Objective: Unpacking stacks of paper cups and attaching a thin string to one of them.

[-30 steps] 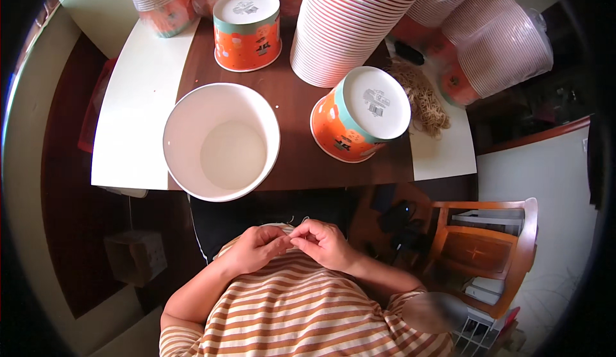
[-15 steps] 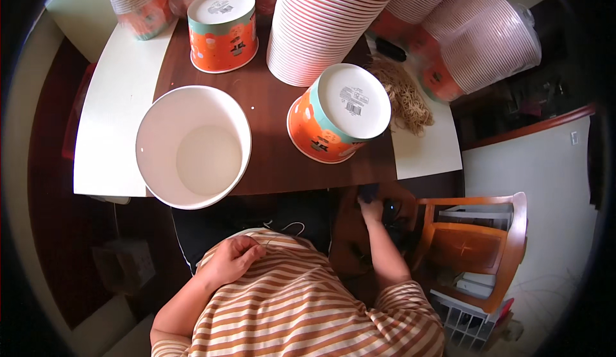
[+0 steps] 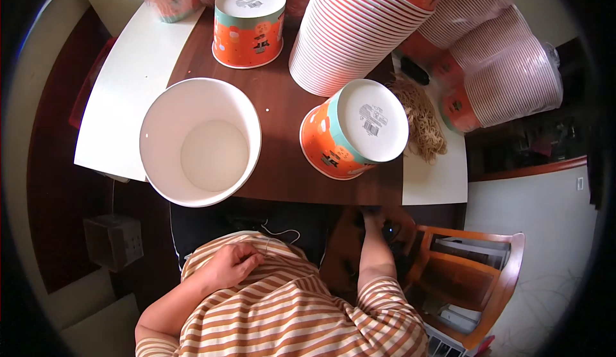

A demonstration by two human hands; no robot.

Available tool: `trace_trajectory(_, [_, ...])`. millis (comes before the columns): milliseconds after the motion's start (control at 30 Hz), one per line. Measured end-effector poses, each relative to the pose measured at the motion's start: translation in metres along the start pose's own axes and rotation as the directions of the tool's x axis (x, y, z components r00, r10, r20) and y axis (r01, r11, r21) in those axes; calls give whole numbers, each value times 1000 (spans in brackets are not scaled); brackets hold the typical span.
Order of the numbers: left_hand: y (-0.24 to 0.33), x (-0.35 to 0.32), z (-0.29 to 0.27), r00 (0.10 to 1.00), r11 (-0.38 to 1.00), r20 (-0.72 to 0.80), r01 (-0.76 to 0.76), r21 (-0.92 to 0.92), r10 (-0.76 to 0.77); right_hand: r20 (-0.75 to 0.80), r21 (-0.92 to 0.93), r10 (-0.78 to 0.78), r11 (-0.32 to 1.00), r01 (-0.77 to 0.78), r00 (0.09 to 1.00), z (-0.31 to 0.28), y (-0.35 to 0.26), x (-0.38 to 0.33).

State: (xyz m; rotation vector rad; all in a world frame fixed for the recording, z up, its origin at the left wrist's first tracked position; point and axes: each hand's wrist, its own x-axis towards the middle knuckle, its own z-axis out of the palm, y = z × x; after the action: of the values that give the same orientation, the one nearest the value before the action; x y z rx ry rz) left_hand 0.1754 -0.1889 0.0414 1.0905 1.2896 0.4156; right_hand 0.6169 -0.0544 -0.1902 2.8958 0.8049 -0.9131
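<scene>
Low in the frame, the left hand (image 3: pixel 232 264) rests loosely curled against the striped shirt (image 3: pixel 289 312), holding nothing. The right hand (image 3: pixel 372 219) reaches under the counter (image 3: pixel 282 110) edge; its grip cannot be told. Above them, the open white tub (image 3: pixel 200 140) stands empty, an upturned orange tub (image 3: pixel 354 129) beside it, so filling looks unstarted.

From up here I see a dark brown wooden counter (image 3: pixel 282 113) with white sheets laid over its left (image 3: pixel 128 94) and right (image 3: pixel 433 177) ends. Sunlight falls bright across them. To the lower right stands an orange-brown wooden chair (image 3: pixel 471 273) against a pale wall (image 3: pixel 526 203). At lower left, a small grey box (image 3: pixel 114 241) sits on the dark reddish floor (image 3: pixel 54 184).
</scene>
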Motion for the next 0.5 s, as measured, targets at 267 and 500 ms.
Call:
trace_trajectory(267, [-8,6,3,999,999,-25,-30,24,31,-63,77,169,984,-164,984,19,14,25])
trace_trajectory(500, [-8,8,1,999,999,-8,-34,28,34,-78,-33,-28,999,26,997,15,19,31])
